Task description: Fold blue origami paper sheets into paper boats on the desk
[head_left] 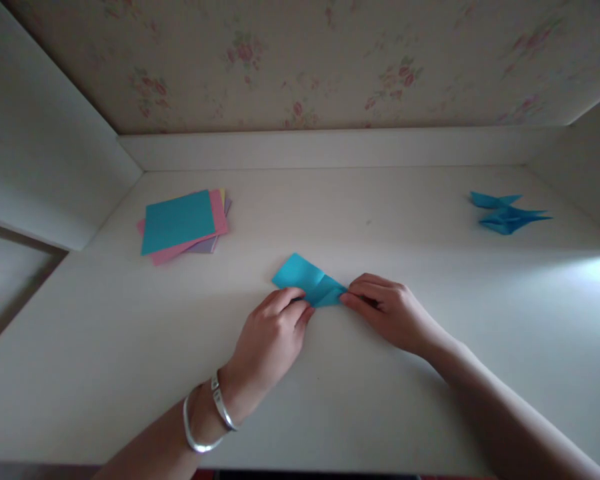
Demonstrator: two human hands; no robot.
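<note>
A folded piece of blue paper (pixel 300 270) lies on the white tabletop in front of me, creased across its middle. My left hand (pixel 275 327) has its fingers closed on the paper's near left edge, with the fingertips bent over it. At the right, my right hand (pixel 387 307) pinches the paper's pointed corner between thumb and fingers. Part of the near edge is hidden beneath the left fingers. Two silver bangles (pixel 220 403) circle my left wrist.
A loose stack of coloured paper sheets (pixel 180 223), blue on top with pink, purple and yellow below, lies at the back left. Folded blue paper figures (pixel 510 219) rest at the back right. A low white ledge (pixel 330 148) and side panels border the tabletop (pixel 370 413).
</note>
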